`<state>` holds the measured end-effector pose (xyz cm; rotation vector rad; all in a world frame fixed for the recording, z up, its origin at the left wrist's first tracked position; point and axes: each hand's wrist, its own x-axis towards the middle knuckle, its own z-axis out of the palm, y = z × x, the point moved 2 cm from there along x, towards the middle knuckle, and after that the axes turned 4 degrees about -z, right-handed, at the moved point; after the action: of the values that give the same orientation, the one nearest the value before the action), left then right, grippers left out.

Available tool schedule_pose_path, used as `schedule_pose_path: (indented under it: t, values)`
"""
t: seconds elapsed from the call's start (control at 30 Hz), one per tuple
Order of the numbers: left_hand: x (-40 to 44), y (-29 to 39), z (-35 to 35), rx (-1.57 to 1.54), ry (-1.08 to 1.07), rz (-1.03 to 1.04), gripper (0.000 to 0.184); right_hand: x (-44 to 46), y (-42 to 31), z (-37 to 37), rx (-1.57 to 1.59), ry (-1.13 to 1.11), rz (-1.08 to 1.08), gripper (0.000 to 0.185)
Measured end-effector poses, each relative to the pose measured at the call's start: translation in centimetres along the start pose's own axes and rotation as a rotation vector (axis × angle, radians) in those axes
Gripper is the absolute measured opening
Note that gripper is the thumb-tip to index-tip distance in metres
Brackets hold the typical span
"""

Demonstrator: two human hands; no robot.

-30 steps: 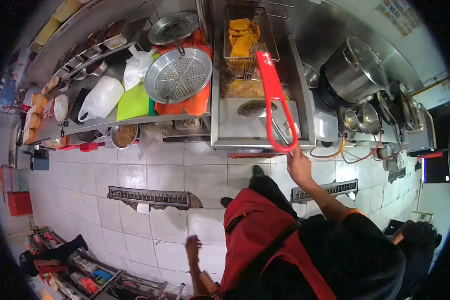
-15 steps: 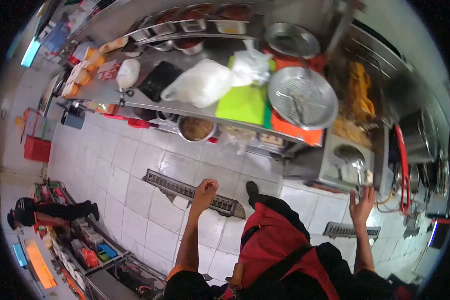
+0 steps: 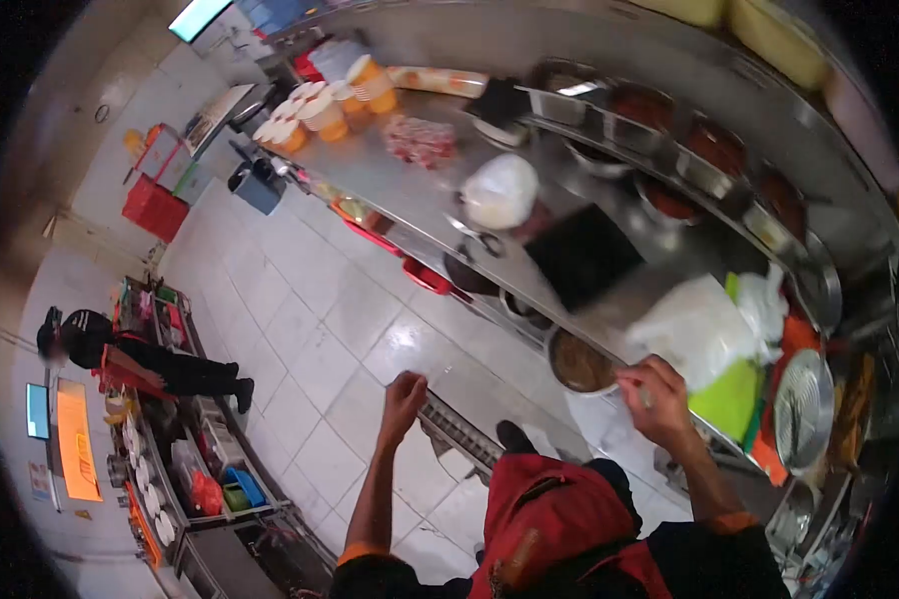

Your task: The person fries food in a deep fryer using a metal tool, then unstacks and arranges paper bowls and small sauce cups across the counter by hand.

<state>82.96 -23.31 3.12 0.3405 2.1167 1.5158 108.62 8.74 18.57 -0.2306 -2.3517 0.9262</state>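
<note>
My left hand (image 3: 405, 404), loosely closed with nothing visible in it, hangs over the tiled floor beside a drain grate (image 3: 462, 429). At the counter's front edge, my right hand (image 3: 657, 401) has its fingers curled together. A pale spot shows between them, too small to make out. Close to that hand are a white plastic bag (image 3: 694, 329), a green cutting board (image 3: 726, 399) and a pot of brown food (image 3: 581, 361) below the counter. A dark flat item (image 3: 582, 257) lies further left on the counter.
The steel counter (image 3: 370, 185) also bears orange-and-white cups (image 3: 322, 110), a filled white bag (image 3: 500, 192), scissors (image 3: 479, 237) and a perforated metal pan (image 3: 804, 409). Metal food trays (image 3: 709, 160) line the shelf behind. Another person (image 3: 135, 354) stands far left by a stocked cart (image 3: 210, 449).
The view has swung left along the counter. My right hand has left the ladle and fryer area, and its stretched fingers are now curled. My left hand remains closed.
</note>
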Motion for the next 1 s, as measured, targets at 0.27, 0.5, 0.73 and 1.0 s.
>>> schedule_pose_path:
  t: [0.27,0.5,0.73,1.0]
  values:
    - [25.6,13.1,-3.0,-0.037,-0.097,0.386,0.018,8.3,2.5,10.9,0.001,0.056,0.362,0.005]
    - [44.1,17.6,-18.4,-0.089,0.217,0.194,0.024,36.3,4.0,29.2,0.349,-0.150,0.366,0.022]
    - [71.7,21.1,-37.1,0.196,0.481,0.153,0.038,74.4,8.0,45.1,0.008,0.217,0.153,0.043]
    - [89.4,18.2,-37.2,0.573,-0.145,0.121,0.040,89.3,20.1,51.3,0.387,-0.151,1.021,0.049]
